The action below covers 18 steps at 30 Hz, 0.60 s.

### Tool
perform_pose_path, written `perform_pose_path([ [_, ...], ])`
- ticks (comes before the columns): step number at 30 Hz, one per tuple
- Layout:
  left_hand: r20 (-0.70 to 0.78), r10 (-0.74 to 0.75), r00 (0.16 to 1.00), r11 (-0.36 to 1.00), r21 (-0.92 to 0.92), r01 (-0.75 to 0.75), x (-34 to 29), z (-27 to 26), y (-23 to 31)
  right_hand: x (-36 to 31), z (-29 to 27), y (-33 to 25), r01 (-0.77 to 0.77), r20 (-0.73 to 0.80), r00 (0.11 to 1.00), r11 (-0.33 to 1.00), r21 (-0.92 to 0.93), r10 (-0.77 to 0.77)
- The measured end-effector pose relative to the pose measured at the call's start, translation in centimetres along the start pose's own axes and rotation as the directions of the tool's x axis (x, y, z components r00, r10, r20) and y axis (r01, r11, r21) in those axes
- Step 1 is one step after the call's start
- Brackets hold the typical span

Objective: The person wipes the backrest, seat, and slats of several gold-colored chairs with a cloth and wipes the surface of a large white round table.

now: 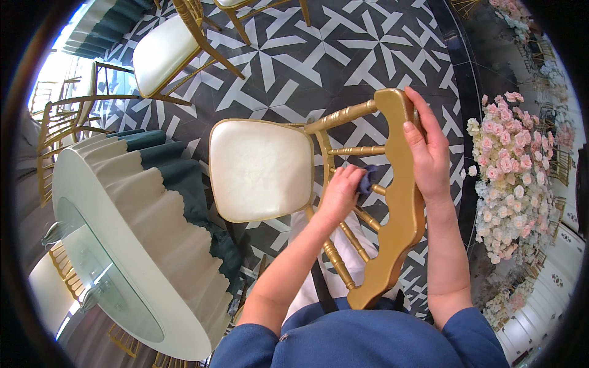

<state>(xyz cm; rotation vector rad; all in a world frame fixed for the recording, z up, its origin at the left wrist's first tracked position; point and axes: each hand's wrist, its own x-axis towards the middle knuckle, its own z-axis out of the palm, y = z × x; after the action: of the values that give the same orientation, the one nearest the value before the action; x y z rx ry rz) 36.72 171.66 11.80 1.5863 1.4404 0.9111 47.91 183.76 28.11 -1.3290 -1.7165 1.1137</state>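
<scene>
A gold chair stands right before me, its wavy top rail [399, 202] closest and its white padded seat [264, 172] beyond the spindles to the left. My right hand [427, 150] grips the far right end of the top rail, thumb on the upper face and fingers round the outer edge. Among the back spindles, my left hand [343, 193] is closed on a dark blue cloth [367, 179], which is pressed around one of the spindles. Part of the cloth is hidden behind my fingers.
At the left stands a round table [147, 319] with a glass top and cream and green draped cloth. More gold chairs with white seats [162, 56] stand at the upper left. A pink and white flower arrangement [509, 165] rises on the right. The floor [288, 55] has a black and white pattern.
</scene>
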Motion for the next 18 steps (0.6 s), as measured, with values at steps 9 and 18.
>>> perform_pose_path([
  [9, 0.108, -0.185, 0.977, 0.974, 0.156, 0.167, 0.3, 3.7, -12.6, 0.3, 0.1, 0.3, 0.045, 0.027, 0.999, 0.999, -0.002, -0.045],
  [18, -0.203, -0.534, 0.820, 0.842, -0.215, 0.495, -2.6, 3.9, -11.5, 0.0, 0.0, 0.2, -0.019, 0.009, 1.000, 0.998, 0.064, 0.018],
])
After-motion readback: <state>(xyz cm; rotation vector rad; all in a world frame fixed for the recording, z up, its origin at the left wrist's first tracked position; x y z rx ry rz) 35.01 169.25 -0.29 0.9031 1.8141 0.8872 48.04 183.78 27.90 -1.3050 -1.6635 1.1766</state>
